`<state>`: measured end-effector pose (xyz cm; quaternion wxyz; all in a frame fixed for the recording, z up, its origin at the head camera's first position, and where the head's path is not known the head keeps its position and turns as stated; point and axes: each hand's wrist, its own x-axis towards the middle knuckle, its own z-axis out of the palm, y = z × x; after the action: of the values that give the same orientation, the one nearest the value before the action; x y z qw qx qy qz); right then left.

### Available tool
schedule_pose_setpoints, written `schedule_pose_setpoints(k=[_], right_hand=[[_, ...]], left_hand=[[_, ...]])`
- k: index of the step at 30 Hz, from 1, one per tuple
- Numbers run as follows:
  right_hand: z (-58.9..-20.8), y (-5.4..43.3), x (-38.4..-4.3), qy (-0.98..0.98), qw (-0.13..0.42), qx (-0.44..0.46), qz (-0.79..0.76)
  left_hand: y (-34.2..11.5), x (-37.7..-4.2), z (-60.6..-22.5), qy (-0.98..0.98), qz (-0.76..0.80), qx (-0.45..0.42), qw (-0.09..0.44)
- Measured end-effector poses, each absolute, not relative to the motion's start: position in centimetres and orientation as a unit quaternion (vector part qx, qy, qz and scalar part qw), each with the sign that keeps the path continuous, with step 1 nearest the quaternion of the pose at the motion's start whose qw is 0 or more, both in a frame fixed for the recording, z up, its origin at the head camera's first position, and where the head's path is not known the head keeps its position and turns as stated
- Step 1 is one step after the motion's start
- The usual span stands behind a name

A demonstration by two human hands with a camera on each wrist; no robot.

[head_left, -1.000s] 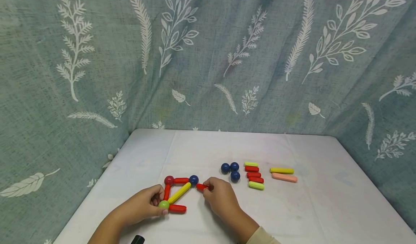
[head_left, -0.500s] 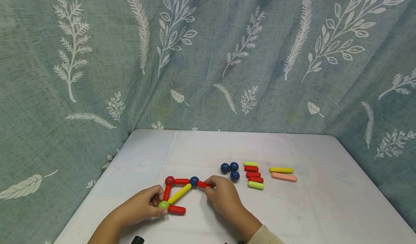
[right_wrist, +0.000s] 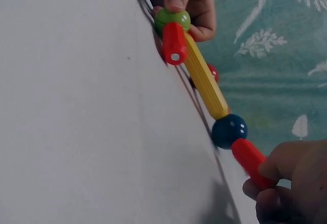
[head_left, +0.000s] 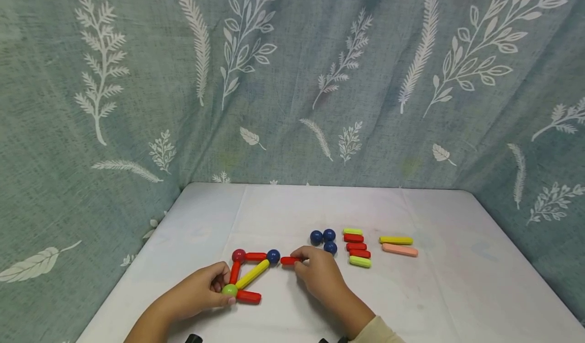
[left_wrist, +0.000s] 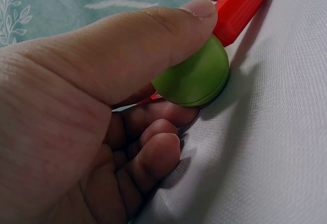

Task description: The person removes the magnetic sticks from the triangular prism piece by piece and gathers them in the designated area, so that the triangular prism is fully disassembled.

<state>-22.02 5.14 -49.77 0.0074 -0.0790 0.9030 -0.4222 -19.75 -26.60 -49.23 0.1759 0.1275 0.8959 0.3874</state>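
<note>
My left hand (head_left: 196,291) pinches a green ball (left_wrist: 196,76) between thumb and fingers at the near corner of a magnetic rod-and-ball frame. From this ball run a yellow rod (head_left: 253,274) to a blue ball (head_left: 273,256), a red rod (head_left: 234,273) to a red ball (head_left: 238,255), and a loose-ended red rod (head_left: 249,297) with a pale round tip. Another red rod (head_left: 256,256) joins the red and blue balls. My right hand (head_left: 322,274) pinches a separate red rod (right_wrist: 250,162) beside the blue ball; whether they touch, I cannot tell.
Behind my right hand sit several blue balls (head_left: 316,238) in a cluster. Right of them lies a column of short red rods (head_left: 356,247) and lime rods (head_left: 360,261). Farther right are a long yellow rod (head_left: 395,240) and an orange rod (head_left: 400,250). A leaf-patterned cloth (head_left: 292,79) surrounds the white table (head_left: 434,292).
The red rod in my right hand has swung from slanting to nearly level and shifted slightly right with the hand. My left hand stays on the green ball.
</note>
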Motion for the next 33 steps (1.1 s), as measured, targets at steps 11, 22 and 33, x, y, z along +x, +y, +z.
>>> schedule_pose_setpoints(k=[11,22,33], right_hand=[[-48.8,8.9,-23.2,0.903,-0.008,-0.071,-0.425],[-48.5,13.3,-24.9,0.913,-0.043,-0.014,-0.406],[-48.0,16.3,-26.7,0.912,-0.030,0.013,-0.409]], left_hand=[[-26.6,-19.7,-49.3,0.896,0.388,0.125,0.175],[-26.5,-19.9,-49.3,0.895,0.390,0.125,0.178],[-26.6,-19.9,-49.3,0.894,0.390,0.125,0.179]])
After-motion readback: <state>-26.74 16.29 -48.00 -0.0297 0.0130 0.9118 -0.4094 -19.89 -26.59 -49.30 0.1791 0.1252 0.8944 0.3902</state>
